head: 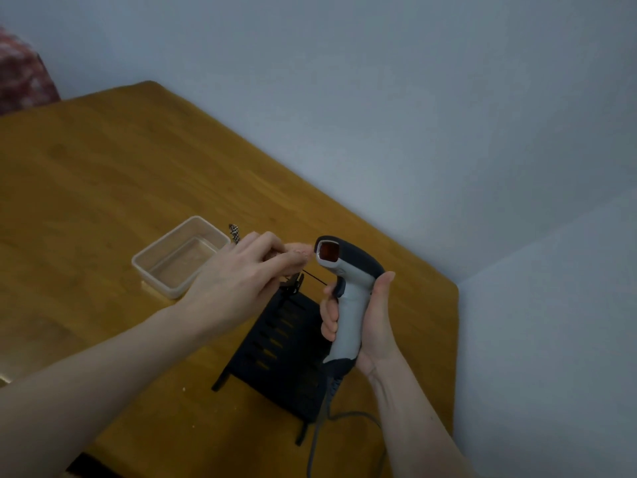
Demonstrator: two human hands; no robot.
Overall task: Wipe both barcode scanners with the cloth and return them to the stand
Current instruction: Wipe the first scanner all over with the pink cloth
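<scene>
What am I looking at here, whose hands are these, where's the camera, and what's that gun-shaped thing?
This is one picture from a camera worn on a person's head, looking down at their own bare hands over a wooden table. The right hand grips a barcode scanner by its handle, with its cable hanging down. The left hand pinches a small pinkish cloth close to the scanner's reddish window. Below the hands lies a black slotted stand. Further left sits a clear plastic tub. Only one scanner is visible.

- Barcode scanner (348, 291) in right hand (370, 326): grey grip, dark navy top, orange-red window.
- Stand (286, 353) below it: black.
- Tray (179, 257) beyond left hand (241, 274): translucent.
- Counter (103, 188): golden-brown wood grain.
- Wall (448, 98): pale blue-grey.
</scene>
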